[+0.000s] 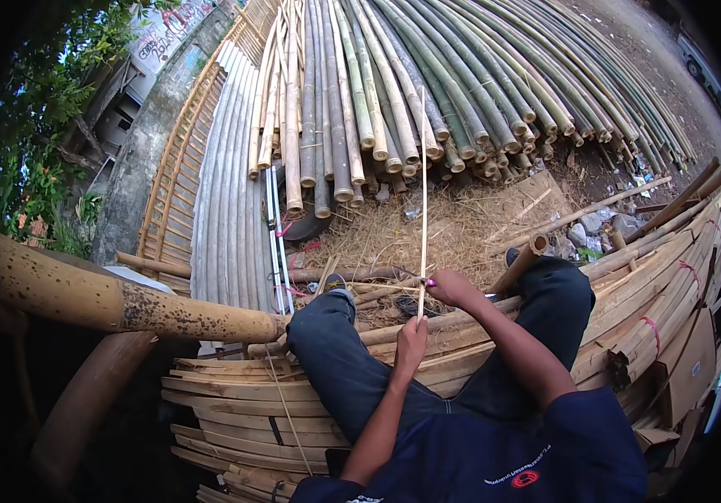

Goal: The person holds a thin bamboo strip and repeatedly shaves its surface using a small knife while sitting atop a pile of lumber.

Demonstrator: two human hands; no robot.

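A long, thin, pale bamboo strip (424, 193) points away from me over the straw-covered ground. My left hand (412, 342) is closed around its near end, low between my knees. Just beyond, my right hand (454, 289) is closed on a small tool with a pinkish-purple end (429, 282), held against the side of the strip. Most of that tool is hidden by my fingers, so its kind cannot be made out.
A large stack of bamboo poles (335, 101) lies ahead. Corrugated sheets (228, 184) and a bamboo ladder-like frame (178, 159) are at left. Split bamboo slats (251, 390) lie beneath me. A thick bamboo pole (151, 306) crosses at left; stones (591, 224) lie at right.
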